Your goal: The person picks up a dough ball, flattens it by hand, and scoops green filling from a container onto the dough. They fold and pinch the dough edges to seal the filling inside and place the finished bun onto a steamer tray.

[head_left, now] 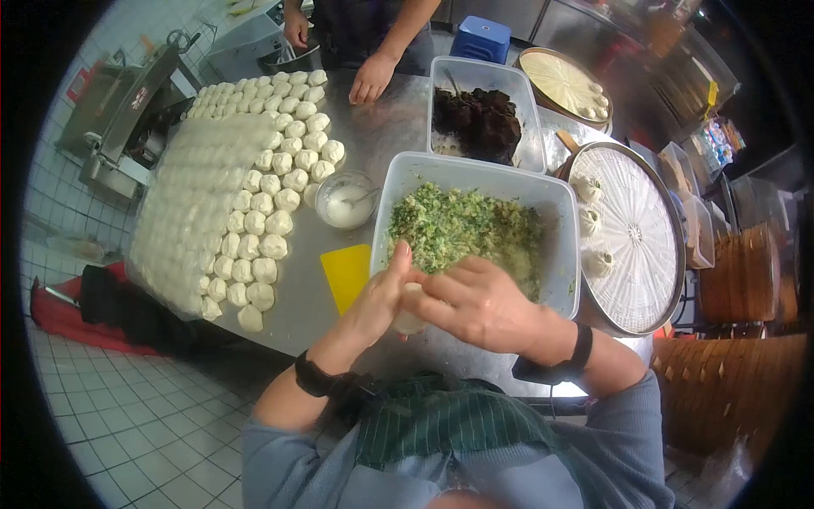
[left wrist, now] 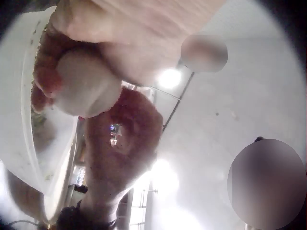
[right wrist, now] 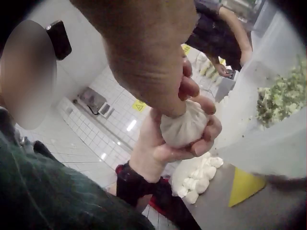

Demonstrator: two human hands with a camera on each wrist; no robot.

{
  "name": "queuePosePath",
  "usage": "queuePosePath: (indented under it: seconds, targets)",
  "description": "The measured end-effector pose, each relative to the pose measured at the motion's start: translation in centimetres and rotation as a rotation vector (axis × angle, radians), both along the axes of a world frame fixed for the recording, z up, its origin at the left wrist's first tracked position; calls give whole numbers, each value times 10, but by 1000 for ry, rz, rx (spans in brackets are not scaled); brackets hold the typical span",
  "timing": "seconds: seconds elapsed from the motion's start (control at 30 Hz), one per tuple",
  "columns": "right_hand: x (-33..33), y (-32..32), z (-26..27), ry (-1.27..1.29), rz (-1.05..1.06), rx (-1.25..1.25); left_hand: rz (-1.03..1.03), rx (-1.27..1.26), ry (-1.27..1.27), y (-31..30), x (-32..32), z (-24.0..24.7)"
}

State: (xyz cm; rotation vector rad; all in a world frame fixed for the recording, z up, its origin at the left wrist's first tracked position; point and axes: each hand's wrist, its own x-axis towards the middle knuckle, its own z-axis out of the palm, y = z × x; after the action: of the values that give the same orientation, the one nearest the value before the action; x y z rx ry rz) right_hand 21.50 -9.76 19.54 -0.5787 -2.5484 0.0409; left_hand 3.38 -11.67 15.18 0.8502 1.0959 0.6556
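Observation:
A round white dough bun [right wrist: 183, 128] with pleats gathered at its top sits in my left hand [head_left: 373, 299], whose fingers curl round its side. From above, my right hand [head_left: 485, 307] pinches the pleated top with thumb and fingers. The left wrist view shows the smooth underside of the bun [left wrist: 88, 86] between fingers and palm. Both hands are over the near edge of a clear plastic tub [head_left: 570, 263] that holds chopped green filling [head_left: 462, 225].
Rows of dough pieces [head_left: 271, 222] lie at left, partly under plastic sheeting [head_left: 182, 212]. Nearby are a bowl of white powder [head_left: 339, 212] and a yellow scraper [head_left: 343, 276]. A dark-filled tub [head_left: 534, 140] stands behind; a steamer [head_left: 640, 280] at right carries several buns. Another person's hand [head_left: 371, 81] rests across the table.

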Motion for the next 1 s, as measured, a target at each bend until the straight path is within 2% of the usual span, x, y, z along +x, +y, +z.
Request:
queuePosePath:
  seconds: [0.07, 0.13, 0.2, 0.27, 0.3, 0.33, 0.4, 0.43, 0.47, 0.5, 0.6, 0.8, 0.93, 1.0]
  targets:
    - [-3, 2, -4, -107, 152, 5, 19, -14, 18, -2, -6, -4]
    - [-8, 4, -5, -88, 162, -54, -36, -20, -2, -5, -13, -4]
    - [-15, 9, -4, -71, 178, -111, 10, 20, 56, -4, -19, -2]
    - [-24, 21, -1, 33, 123, -522, 61, 59, 116, -1, -28, -4]
    - [-24, 33, -3, 106, 125, -845, 116, 95, 185, 2, -35, -7]
    - [-26, 47, 4, 64, 0, -890, 169, 132, 253, 3, -43, -11]
    - [-26, 74, -7, -85, -232, -683, 219, 148, 170, 6, -61, -23]
    - [-28, 83, -19, -95, -235, -686, 228, 102, 10, 5, -67, -23]
    - [-30, 93, -33, -190, -280, -556, 240, 61, -149, 5, -71, -22]
    - [-33, 102, -46, -281, -320, -422, 247, 63, -157, 5, -72, -21]
    - [-48, 118, -75, -434, -262, -313, 274, -4, -220, 5, -69, -23]
    - [-70, 134, -93, -754, -206, -51, 246, -9, -279, 8, -70, -38]
    - [-72, 137, -90, -848, -215, -87, 242, -21, -285, 11, -73, -36]
    - [-68, 138, -81, -639, -417, -300, 249, -18, -295, 13, -73, -35]
